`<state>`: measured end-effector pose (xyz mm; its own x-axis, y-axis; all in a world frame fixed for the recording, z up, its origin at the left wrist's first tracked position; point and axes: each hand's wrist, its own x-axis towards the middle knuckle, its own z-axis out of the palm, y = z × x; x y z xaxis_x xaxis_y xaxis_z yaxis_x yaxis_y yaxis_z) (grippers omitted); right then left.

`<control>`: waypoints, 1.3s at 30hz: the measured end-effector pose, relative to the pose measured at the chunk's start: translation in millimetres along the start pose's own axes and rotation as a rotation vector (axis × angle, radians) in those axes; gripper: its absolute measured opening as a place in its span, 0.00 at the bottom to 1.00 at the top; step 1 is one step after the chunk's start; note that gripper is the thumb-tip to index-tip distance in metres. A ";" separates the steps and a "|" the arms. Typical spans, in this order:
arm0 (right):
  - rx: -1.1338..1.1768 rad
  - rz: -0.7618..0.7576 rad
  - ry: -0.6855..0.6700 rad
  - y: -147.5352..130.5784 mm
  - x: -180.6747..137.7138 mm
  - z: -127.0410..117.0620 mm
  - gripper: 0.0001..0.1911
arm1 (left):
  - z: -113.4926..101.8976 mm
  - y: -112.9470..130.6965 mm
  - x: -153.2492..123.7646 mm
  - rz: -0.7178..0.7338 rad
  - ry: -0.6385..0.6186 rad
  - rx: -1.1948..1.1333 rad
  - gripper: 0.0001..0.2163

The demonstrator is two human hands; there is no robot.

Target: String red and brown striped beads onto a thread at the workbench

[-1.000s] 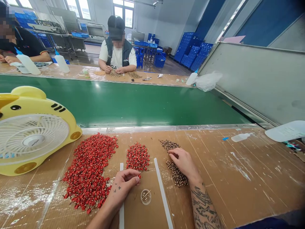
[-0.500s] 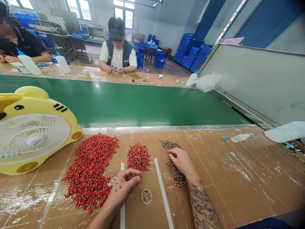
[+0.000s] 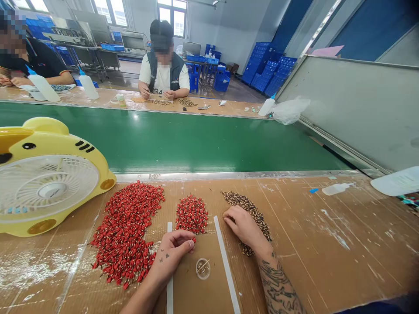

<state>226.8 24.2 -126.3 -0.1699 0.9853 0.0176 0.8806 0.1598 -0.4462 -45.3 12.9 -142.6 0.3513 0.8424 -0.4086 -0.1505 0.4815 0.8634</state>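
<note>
My left hand is closed in a pinch on a small red piece, just in front of a small heap of red pieces. A larger pile of the same red pieces spreads to its left. My right hand has its thumb and fingertips drawn together at the left side of a pile of small dark-and-gold beads. Whatever it pinches is too small to make out. Between the hands, a small clear cup with a thin stick in it stands on a brown board.
White strips edge the board. A yellow fan stands at left, and a green conveyor belt crosses ahead. Bottles lie at right. Across the belt, a person handles small pieces; another person sits farther left.
My right hand has moved left and slightly toward me, its fingertips coming off the bead pile. My left hand keeps its pinch on the red piece. The view has shifted slightly.
</note>
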 end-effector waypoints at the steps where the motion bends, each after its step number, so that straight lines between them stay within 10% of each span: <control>1: 0.000 -0.006 0.002 0.4 -0.3 -1.0 0.10 | 0.5 0.7 -0.5 0.014 0.006 0.008 0.12; 15: 0.812 -0.057 0.013 -78.3 -5.9 25.4 0.09 | 0.8 -2.0 -4.2 0.402 0.095 0.203 0.05; 39: 0.732 0.023 0.033 -90.2 -14.2 39.2 0.06 | 0.5 -3.1 -5.6 0.853 0.111 0.560 0.09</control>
<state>132.4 -6.6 -121.3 -0.1312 0.9911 0.0231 0.3607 0.0694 -0.9301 -46.4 6.6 -142.8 0.2376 0.8826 0.4056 0.1523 -0.4462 0.8819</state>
